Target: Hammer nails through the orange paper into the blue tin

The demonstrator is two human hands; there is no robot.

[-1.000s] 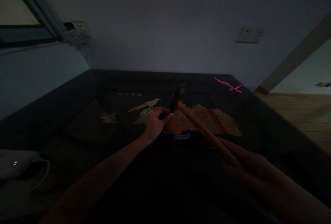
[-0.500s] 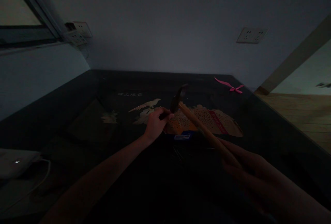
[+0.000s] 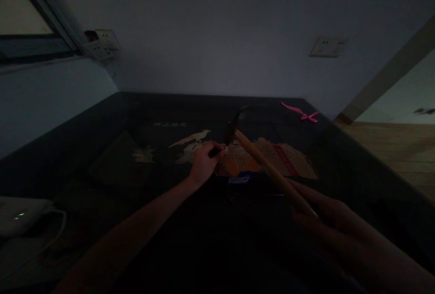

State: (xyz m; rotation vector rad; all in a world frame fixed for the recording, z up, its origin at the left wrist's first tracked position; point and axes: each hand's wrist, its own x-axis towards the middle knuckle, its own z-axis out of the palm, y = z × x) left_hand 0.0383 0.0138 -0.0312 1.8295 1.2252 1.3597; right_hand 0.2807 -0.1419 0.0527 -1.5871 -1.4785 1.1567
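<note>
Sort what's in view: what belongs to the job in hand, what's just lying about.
Apparently in use:
hammer, gripped by the right hand
spotted brown-and-orange piece, close to the left hand

Seemingly just lying about:
pink ribbon, back right
white device with cable, at left

Very dim light. Right hand (image 3: 328,224) grips a dark-headed hammer with a long tan wooden handle (image 3: 268,167), slanting up to the left. Left hand (image 3: 204,162): thumb and forefinger drawn together just beside the hammer's head (anything between them too dark to tell). Under the handle, a tan, dark-spotted sheet with a red band (image 3: 299,162); at its near edge, a small blue item with a pale label (image 3: 239,180). Pink ribbon (image 3: 307,116) near the black tabletop's (image 3: 204,103) far right corner.
</note>
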